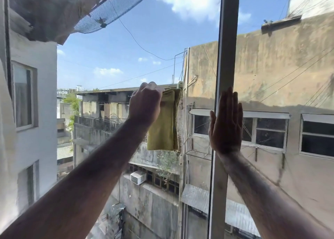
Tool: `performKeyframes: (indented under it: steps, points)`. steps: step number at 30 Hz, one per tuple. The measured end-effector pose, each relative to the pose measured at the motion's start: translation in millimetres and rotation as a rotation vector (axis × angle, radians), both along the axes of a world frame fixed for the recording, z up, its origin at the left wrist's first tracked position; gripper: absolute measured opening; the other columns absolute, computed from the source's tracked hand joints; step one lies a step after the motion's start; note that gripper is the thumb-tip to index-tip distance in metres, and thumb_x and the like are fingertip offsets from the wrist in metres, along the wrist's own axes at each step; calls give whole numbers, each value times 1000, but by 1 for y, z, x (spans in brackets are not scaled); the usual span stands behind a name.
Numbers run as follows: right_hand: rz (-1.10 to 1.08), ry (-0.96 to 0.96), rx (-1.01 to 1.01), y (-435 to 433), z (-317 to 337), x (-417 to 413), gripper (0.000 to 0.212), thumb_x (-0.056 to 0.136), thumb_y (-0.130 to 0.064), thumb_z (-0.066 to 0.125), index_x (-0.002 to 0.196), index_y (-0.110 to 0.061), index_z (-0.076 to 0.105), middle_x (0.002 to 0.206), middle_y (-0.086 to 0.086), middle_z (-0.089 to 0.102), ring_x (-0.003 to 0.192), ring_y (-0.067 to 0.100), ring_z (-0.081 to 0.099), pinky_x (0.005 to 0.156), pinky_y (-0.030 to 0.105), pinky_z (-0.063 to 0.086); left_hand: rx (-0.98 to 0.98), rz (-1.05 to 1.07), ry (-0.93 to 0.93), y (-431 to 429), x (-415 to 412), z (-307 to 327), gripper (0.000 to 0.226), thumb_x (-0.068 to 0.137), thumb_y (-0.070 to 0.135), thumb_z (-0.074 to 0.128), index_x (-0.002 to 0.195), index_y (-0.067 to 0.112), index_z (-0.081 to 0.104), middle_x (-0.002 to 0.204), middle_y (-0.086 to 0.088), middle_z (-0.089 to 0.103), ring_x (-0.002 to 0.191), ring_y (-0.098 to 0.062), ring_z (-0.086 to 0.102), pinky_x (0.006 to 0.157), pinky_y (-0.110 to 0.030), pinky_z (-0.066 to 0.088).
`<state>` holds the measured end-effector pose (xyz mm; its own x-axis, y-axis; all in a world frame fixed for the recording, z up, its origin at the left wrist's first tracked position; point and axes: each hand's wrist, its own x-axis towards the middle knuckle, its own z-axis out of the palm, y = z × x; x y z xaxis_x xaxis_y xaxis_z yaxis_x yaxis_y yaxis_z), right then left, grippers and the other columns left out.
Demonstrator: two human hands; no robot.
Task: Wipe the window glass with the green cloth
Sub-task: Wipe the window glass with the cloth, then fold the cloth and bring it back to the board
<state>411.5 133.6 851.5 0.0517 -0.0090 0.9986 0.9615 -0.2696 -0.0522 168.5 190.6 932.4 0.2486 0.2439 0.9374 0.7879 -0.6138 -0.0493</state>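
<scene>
A folded yellow-green cloth (165,126) hangs flat against the window glass (112,61) near the middle of the view. My left hand (145,105) grips the cloth's upper left corner with closed fingers, arm stretched out from the lower left. My right hand (226,123) lies flat and open, fingers up, pressed against the grey vertical window frame (228,39) just right of the cloth. It holds nothing. The cloth's right edge ends short of the frame.
A second pane (289,67) lies right of the frame. A white curtain (5,130) hangs along the left edge. Outside are concrete buildings, cables, a blue net at the top left and sky.
</scene>
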Motion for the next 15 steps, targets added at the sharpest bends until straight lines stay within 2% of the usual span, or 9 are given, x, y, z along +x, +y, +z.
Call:
performKeyframes:
  steps: [3, 6, 8, 10, 12, 14, 15]
  points:
    - [8, 5, -44, -4, 0, -3, 67, 113, -27, 40, 169, -3, 11, 179, 16, 9, 167, 30, 10, 137, 48, 15, -23, -9, 44, -9, -2, 0, 37, 87, -11, 62, 117, 6, 73, 108, -16, 70, 103, -36, 70, 82, -48, 63]
    - [-6, 34, -131, -15, 3, -9, 76, 113, -39, 42, 168, 0, 10, 179, 20, 7, 167, 34, 9, 136, 51, 17, -81, -30, 56, -15, -10, 2, 36, 88, -6, 63, 119, 10, 73, 110, -16, 72, 101, -38, 72, 83, -48, 64]
    - [80, 49, -159, -26, 7, -18, 86, 109, -49, 48, 167, 4, 13, 177, 24, 10, 166, 38, 11, 136, 51, 18, -131, -67, 29, -17, -19, 5, 38, 87, -2, 64, 122, 13, 72, 109, -17, 73, 99, -41, 73, 83, -50, 64]
    - [210, -82, -200, -38, 11, -31, 93, 103, -54, 56, 164, 6, 23, 174, 26, 20, 164, 39, 20, 134, 50, 24, -168, -132, -27, -19, -27, 7, 37, 85, 0, 64, 119, 12, 74, 105, -19, 75, 97, -42, 72, 83, -52, 63]
    - [358, -189, -315, -48, 13, -48, 99, 96, -60, 61, 163, 4, 29, 170, 25, 34, 158, 37, 36, 128, 49, 37, -208, -231, -104, -22, -36, 8, 32, 84, -1, 65, 112, 8, 76, 102, -20, 78, 94, -39, 73, 82, -47, 63]
    - [541, -8, -464, -55, 17, -70, 110, 85, -59, 75, 167, -4, 25, 163, 22, 47, 147, 35, 53, 116, 46, 48, -279, -308, -205, -27, -45, 7, 22, 85, 5, 71, 105, 6, 78, 100, -18, 80, 93, -35, 74, 78, -34, 57]
    - [614, 131, -513, -57, 19, -78, 112, 80, -54, 84, 166, -9, 28, 154, 19, 57, 135, 32, 63, 108, 37, 53, -331, -349, -269, -29, -51, 5, 22, 85, 11, 77, 106, 6, 78, 101, -17, 81, 94, -33, 75, 77, -30, 54]
